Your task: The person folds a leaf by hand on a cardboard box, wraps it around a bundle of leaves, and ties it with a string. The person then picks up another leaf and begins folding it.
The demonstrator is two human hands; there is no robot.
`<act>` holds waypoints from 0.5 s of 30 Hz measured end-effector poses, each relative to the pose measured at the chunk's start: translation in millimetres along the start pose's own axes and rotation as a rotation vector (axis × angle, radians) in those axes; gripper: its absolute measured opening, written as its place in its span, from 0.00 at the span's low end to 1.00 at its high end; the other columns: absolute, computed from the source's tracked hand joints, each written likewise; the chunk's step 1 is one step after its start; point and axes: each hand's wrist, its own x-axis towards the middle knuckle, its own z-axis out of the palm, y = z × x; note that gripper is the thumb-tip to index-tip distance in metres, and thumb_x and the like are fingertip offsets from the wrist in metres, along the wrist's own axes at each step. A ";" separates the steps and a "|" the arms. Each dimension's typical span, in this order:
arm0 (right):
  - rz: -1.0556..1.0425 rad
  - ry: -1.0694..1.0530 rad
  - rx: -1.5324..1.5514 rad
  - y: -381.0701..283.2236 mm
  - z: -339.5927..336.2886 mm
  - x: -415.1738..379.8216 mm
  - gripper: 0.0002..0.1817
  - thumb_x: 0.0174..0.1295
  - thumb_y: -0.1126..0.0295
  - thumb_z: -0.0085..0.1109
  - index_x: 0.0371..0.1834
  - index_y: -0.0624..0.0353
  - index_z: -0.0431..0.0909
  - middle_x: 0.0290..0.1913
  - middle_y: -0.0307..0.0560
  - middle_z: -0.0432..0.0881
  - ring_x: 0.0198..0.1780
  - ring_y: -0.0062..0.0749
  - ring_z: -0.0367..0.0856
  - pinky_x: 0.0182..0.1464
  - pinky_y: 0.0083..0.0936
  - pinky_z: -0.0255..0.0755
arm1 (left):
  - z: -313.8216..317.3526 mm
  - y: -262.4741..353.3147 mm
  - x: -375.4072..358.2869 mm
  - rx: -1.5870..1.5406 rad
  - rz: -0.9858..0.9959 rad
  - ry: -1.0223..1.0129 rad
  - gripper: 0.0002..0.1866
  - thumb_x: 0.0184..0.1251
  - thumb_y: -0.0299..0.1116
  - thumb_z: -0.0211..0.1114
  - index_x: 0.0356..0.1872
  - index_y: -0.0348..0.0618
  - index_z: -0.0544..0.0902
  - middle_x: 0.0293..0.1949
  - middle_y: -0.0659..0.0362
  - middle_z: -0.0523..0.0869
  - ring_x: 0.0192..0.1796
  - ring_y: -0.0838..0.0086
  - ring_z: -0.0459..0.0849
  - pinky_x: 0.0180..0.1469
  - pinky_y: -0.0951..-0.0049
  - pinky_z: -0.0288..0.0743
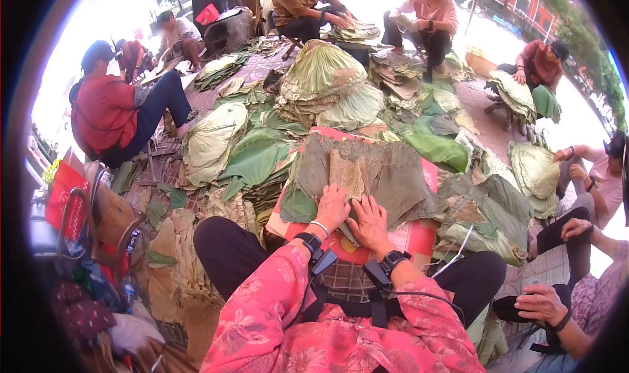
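Both hands lie on a flat stack of dried, grey-brown leaves (393, 173) in front of me. My left hand (333, 209) rests palm down with its fingers stretched out, near a paler tan leaf piece (348, 174). Just to its right, my right hand (371, 221) presses on the lower edge of the leaves, fingers spread. Under the leaves is a red board or box (419, 241) that shows at the sides and front. A green leaf part (298, 205) sticks out at the left of the stack.
A tall heap of large leaves (324, 78) stands beyond the board. Leaf piles (216, 144) spread left and right. Several people sit around, some handling leaves. A red bag (65, 193) and a wooden chair (114, 216) are at the left.
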 end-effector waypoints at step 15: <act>-0.106 -0.047 0.004 -32.5 -7.4 43.5 0.28 0.58 0.55 0.53 0.60 0.53 0.67 0.64 0.51 0.65 0.65 0.46 0.60 0.62 0.45 0.52 | 9.6 -49.4 -3.0 -0.890 -0.720 0.357 0.08 0.49 0.21 0.60 0.33 0.32 0.78 0.26 0.60 0.79 0.29 0.77 0.77 0.30 0.73 0.73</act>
